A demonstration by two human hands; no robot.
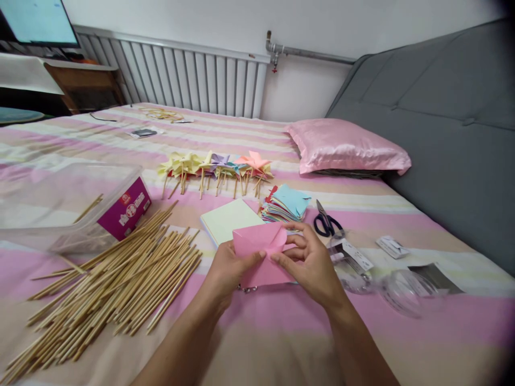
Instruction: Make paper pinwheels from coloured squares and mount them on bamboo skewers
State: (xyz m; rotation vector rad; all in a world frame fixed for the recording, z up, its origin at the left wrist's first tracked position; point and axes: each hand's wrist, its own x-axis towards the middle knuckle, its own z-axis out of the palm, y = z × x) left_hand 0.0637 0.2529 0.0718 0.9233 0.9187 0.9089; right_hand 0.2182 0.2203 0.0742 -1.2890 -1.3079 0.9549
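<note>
1. Sticks (116, 289): heaped loose on the bed (261, 354), left of the hands.
2. Left hand (223, 268): grip closed on the pink paper (259, 238), thumb near its middle.
3. Right hand (311, 260): narrow grip on the same sheet's right side, beside a curled flap.
4. Pink paper: between both hands. Step in hand, as judged: bending flaps inward. Next move seemingly calls for pinning the flap's tip at the middle.
5. Beyond: pale sheets (231, 217), coloured stack (287, 203), scissors (325, 222).
6. Farther: pinwheels (219, 163), in a row.
</note>
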